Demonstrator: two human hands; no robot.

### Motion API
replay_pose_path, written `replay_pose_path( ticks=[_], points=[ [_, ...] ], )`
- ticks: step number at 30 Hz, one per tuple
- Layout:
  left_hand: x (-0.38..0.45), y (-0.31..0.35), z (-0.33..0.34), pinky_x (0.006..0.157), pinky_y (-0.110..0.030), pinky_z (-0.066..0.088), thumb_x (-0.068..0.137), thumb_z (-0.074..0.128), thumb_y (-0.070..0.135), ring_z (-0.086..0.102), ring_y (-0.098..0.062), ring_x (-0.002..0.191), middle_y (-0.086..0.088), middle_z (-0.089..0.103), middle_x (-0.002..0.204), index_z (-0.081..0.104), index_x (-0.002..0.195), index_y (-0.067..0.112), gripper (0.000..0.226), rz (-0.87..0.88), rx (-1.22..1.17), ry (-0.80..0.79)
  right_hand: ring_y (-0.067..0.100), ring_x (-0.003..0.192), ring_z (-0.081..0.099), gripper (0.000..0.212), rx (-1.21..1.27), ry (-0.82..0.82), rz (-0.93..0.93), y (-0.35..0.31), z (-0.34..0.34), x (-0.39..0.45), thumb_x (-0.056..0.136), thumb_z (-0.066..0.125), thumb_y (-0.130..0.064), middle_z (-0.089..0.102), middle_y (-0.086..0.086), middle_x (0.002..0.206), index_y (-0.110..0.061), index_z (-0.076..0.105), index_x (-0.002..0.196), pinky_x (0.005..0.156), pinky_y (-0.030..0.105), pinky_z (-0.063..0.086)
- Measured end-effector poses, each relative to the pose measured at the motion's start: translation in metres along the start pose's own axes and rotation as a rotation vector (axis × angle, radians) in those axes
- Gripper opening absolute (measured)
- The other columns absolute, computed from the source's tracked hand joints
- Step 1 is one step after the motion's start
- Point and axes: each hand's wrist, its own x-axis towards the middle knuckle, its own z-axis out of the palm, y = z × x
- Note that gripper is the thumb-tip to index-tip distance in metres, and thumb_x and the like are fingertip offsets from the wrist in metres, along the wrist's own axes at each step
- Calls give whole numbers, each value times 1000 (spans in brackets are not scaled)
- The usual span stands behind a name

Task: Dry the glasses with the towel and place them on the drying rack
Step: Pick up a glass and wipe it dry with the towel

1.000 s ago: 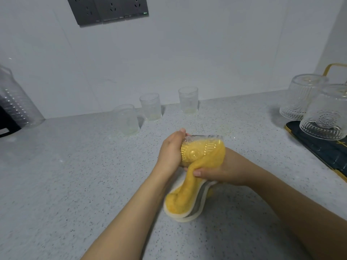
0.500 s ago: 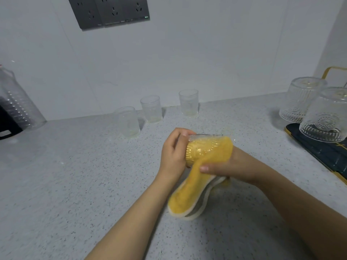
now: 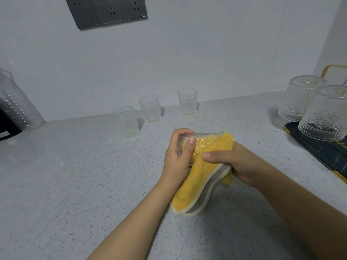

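Above the middle of the counter my left hand [image 3: 178, 158] grips the base end of a patterned clear glass [image 3: 201, 142] lying on its side. A yellow towel [image 3: 199, 184] is stuffed into the glass and hangs down below it. My right hand [image 3: 232, 162] pinches the towel against the glass with its thumb on top. Three plain clear glasses [image 3: 150, 108] stand upright in a row near the back wall. At the right edge a dark drying rack [image 3: 317, 156] with a yellow rim carries two patterned glasses [image 3: 324, 111] upside down.
A ribbed clear plastic jug [image 3: 16, 104] and a black object stand at the far left by the wall. A dark socket panel [image 3: 107, 11] is on the white wall. The speckled grey countertop [image 3: 75, 184] spreads to the left and in front of my hands.
My left hand has turned round the glass, its thumb now lying across the side. The towel and my right hand shifted slightly right, and the towel's tail hangs lower.
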Motion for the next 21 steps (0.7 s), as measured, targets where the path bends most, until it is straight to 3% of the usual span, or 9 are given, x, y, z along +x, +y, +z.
replay_pose_path(
  ticks=[3,6,9,12,15,18,21],
  points=[
    [7,8,-1,72,-29,48,84,54,50,60,-11,77,8,63,81,62,91,19,33,-120,-95,63,15,99,67,37,-267,-36,-54,3,4,0,74,71,-16,72,4,104,-16,64,110,83,27,54],
    [10,18,-6,61,-34,51,91,56,47,63,-24,69,-10,64,76,66,87,12,37,-557,-244,42,-9,93,60,31,-760,-46,-148,8,4,2,74,76,-29,66,-20,97,-35,62,101,83,15,46],
    [11,17,-12,50,-31,54,95,50,48,63,-24,64,-10,65,78,66,95,12,39,-871,-409,-46,0,86,62,35,-1074,-19,-250,7,1,4,70,73,-49,71,-12,92,-26,72,96,76,16,47],
    [15,14,-17,67,-40,58,96,42,54,66,-28,80,-14,70,95,66,110,9,52,-947,-549,-154,-17,78,56,46,-986,128,-303,5,-4,2,59,69,-55,66,-16,80,-20,74,89,68,3,41],
    [17,13,-23,80,-47,55,91,45,62,65,-32,94,-19,68,113,64,122,9,65,-931,-577,-323,-17,71,59,28,-705,277,-295,6,-9,2,55,70,-44,65,-19,71,-27,67,76,64,3,42],
    [19,10,-34,85,-49,54,73,67,65,68,-31,98,-17,68,117,59,127,14,75,-839,-489,-504,-7,74,63,18,-534,207,-331,4,-17,4,66,72,-47,69,-18,72,-32,67,75,67,6,44],
    [17,8,-41,91,-42,55,51,87,60,69,-24,99,-9,73,108,60,117,13,86,-741,-444,-644,2,76,65,36,-463,106,-323,4,-20,6,58,72,-65,69,-13,75,-33,67,74,68,14,48]
  ],
)
